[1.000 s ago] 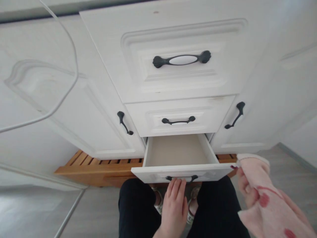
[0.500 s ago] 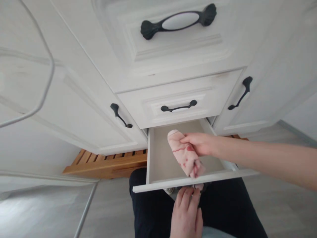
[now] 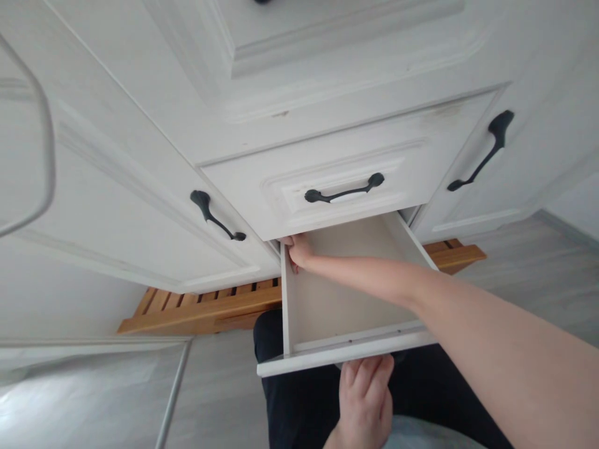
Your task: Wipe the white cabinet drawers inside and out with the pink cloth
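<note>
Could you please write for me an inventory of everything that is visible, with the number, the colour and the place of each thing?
open drawer: one, white, pale inside, centre
closed drawer fronts: two, white, above the open drawer
cabinet doors: two, white, left and right of the drawers
handles: three whole, dark, on the lower closed front and both doors; a bit of another dark part at the top edge
cable: one, white, left edge
slatted wood: brown, low, showing on both sides of the open drawer
bar: one, grey, lower left
floor: grey, below
trousers: one pair, dark, under the open drawer
right hand: one, inside the open drawer, far left corner; contents unclear
left hand: one, bare, at the open drawer's front
</note>
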Demonstrator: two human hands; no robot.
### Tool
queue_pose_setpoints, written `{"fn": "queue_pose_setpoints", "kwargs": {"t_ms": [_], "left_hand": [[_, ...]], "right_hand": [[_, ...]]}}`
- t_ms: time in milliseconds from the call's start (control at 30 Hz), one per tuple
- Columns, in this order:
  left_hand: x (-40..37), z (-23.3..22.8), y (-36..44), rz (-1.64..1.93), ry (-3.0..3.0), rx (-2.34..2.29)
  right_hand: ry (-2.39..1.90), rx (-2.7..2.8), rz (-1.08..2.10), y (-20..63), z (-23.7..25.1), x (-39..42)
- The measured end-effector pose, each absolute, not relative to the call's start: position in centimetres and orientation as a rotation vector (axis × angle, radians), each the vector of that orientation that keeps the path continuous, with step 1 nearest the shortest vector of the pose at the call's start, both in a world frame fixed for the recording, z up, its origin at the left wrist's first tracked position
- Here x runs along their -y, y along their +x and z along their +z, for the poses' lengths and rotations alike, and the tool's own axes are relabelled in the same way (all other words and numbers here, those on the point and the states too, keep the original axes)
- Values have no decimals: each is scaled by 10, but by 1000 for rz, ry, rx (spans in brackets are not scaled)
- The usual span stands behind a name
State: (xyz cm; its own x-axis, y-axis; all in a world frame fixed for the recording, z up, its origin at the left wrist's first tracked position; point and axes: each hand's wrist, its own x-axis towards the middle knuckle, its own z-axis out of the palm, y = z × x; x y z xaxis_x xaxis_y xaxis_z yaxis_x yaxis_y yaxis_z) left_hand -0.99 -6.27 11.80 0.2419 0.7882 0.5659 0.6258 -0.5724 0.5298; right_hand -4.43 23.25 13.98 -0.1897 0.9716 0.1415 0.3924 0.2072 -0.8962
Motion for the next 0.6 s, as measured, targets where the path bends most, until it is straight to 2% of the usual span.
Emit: {"fn": "queue_pose_setpoints", "kwargs": {"t_ms": [200, 300, 367, 433, 533, 600], "left_hand": [[57, 109, -10, 1314, 2337, -1285], [56, 104, -9, 1383, 2371, -1282], [55, 102, -9, 1388, 2425, -1283], [56, 102, -9, 1378, 2460, -1293], [59, 105, -7, 1356, 2426, -1331], [62, 107, -6, 1362, 2386, -1361]], "right_hand": [[-1199, 1738, 1284, -18, 131, -142], [-850, 1985, 1640, 1, 130, -106], [-507, 2263, 1727, 12, 136, -102], [-289, 2556, 1513, 22, 148, -113], [-278, 2804, 850, 33, 169, -149], [-236, 2829, 613, 35, 176, -179]]}}
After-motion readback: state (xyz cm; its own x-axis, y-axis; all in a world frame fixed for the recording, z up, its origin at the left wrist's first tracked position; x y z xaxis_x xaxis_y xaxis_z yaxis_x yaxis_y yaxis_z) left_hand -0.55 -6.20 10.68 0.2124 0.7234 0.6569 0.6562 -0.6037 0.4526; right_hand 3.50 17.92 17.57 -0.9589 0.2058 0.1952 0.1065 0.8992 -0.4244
